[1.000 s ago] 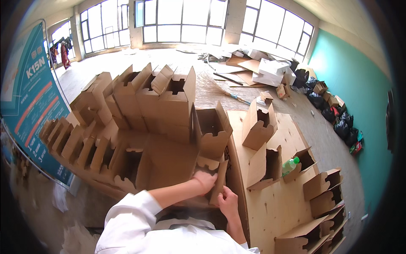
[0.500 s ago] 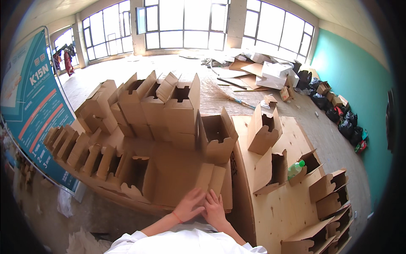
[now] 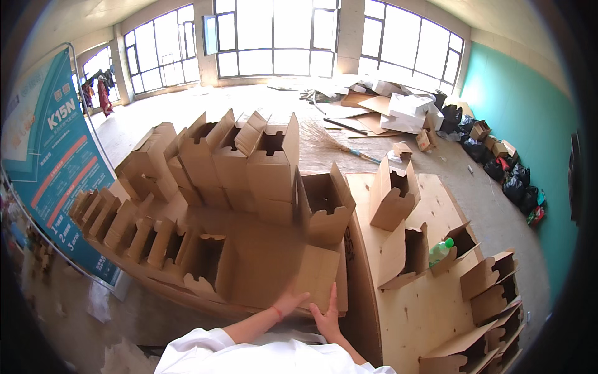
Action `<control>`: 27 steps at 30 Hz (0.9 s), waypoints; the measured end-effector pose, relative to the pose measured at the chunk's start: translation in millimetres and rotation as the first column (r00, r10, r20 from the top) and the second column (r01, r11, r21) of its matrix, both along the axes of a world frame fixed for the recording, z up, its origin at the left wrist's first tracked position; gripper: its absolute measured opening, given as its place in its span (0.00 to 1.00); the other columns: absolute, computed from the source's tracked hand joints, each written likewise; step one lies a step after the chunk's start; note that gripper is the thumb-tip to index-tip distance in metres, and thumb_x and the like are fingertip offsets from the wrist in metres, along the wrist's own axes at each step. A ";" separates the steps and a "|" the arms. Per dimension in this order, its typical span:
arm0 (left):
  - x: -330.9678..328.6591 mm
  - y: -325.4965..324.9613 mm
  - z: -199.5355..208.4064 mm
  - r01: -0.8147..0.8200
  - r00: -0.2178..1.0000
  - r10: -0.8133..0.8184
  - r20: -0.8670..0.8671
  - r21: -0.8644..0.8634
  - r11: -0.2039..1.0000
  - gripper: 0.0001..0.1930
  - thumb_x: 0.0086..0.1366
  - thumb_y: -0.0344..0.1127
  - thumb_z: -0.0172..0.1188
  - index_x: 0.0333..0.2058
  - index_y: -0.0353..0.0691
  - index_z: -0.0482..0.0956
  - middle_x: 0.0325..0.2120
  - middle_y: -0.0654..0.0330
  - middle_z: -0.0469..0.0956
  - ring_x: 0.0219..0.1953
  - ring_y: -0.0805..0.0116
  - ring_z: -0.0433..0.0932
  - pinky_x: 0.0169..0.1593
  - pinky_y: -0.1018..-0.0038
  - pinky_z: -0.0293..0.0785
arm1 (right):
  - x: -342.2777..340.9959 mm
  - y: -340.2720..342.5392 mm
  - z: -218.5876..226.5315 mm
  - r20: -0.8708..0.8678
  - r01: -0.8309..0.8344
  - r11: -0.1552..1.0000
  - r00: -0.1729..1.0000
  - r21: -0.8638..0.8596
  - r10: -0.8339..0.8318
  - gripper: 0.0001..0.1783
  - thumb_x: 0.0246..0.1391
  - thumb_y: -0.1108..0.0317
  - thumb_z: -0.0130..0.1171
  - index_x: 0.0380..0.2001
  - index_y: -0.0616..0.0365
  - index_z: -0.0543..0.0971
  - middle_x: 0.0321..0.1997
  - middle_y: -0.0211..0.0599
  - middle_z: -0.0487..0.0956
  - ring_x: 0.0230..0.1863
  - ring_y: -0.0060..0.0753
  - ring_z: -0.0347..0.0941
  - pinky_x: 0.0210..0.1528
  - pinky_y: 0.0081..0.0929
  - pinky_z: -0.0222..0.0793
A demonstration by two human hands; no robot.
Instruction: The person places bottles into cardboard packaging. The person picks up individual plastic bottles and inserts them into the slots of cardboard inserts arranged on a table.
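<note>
A small brown cardboard box (image 3: 319,274), its flat face up, lies at the right front of the large cardboard work surface (image 3: 265,262). At its near left corner is my left hand (image 3: 290,302), with its fingers blurred and partly lost against the cardboard. My right hand (image 3: 326,319) rests against the box's near right edge, thumb and forefinger spread apart. Just behind stands an open-topped carton (image 3: 328,221). To the left, another open carton (image 3: 204,268) ends a row of similar ones along the near edge.
Tall stacked cartons (image 3: 271,177) stand at the back of the surface. On the right, a plywood board (image 3: 405,318) bears several open cartons and a green-capped bottle (image 3: 441,250). A banner stand (image 3: 62,168) is at the left. A broom (image 3: 339,144) and black bags (image 3: 514,187) lie on the floor.
The small box now shows one flat face where two panels with a seam showed before. My hands have moved apart, the left one to the box's left corner. The view has shifted slightly.
</note>
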State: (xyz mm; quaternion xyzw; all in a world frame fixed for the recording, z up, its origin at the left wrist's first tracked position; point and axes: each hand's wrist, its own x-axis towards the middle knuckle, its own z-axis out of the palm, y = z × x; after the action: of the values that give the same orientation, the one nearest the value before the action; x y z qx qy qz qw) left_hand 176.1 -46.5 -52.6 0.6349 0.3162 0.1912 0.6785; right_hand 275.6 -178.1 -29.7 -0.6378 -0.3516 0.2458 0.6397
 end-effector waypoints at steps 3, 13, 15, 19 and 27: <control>13.5 -11.3 11.8 0.013 1.000 -0.013 -0.011 0.035 0.999 0.45 0.61 0.46 0.62 0.69 0.39 0.46 0.66 0.49 0.53 0.69 0.58 0.52 0.69 0.66 0.49 | 15.5 -3.3 16.3 0.158 0.056 0.998 0.986 -0.042 -0.049 0.41 0.50 0.69 0.63 0.66 0.60 0.58 0.68 0.53 0.60 0.68 0.47 0.58 0.67 0.37 0.55; 71.4 -43.3 -17.8 0.223 0.960 -0.247 0.131 0.176 0.959 0.50 0.62 0.47 0.61 0.69 0.35 0.35 0.68 0.43 0.47 0.70 0.53 0.48 0.69 0.66 0.46 | 58.7 -25.4 20.3 0.411 0.433 0.885 0.848 -0.170 -0.335 0.27 0.49 0.71 0.62 0.55 0.62 0.73 0.63 0.56 0.67 0.65 0.53 0.62 0.66 0.40 0.56; 68.8 -40.4 -24.0 0.227 0.959 -0.248 0.134 0.156 0.961 0.49 0.61 0.47 0.62 0.69 0.34 0.37 0.68 0.43 0.48 0.70 0.53 0.49 0.69 0.65 0.47 | 57.7 -24.3 22.6 0.366 0.426 0.892 0.863 -0.153 -0.350 0.24 0.50 0.71 0.62 0.53 0.62 0.75 0.63 0.55 0.67 0.65 0.53 0.62 0.66 0.40 0.56; 63.6 -28.0 0.3 0.183 0.981 -0.189 0.051 0.103 0.978 0.48 0.61 0.49 0.63 0.68 0.32 0.43 0.67 0.42 0.50 0.70 0.52 0.50 0.69 0.65 0.47 | 56.8 -32.9 25.7 0.410 0.462 0.881 0.826 -0.100 -0.387 0.26 0.53 0.70 0.60 0.56 0.61 0.72 0.65 0.53 0.65 0.66 0.52 0.61 0.67 0.41 0.54; 92.8 -38.4 -18.0 0.066 0.962 -0.148 0.229 0.328 0.942 0.50 0.60 0.47 0.62 0.68 0.31 0.38 0.66 0.39 0.51 0.69 0.48 0.50 0.69 0.65 0.48 | 59.5 -19.2 19.6 0.538 0.473 0.874 0.767 -0.109 -0.349 0.24 0.53 0.73 0.57 0.55 0.61 0.72 0.64 0.54 0.65 0.64 0.56 0.62 0.65 0.43 0.58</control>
State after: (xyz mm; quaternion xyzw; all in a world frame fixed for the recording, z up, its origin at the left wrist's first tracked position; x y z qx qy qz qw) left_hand 268.9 -84.9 -70.6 0.7229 0.1579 0.2807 0.6113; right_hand 335.1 -197.2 -10.1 -0.8128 -0.3241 -0.0356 0.4828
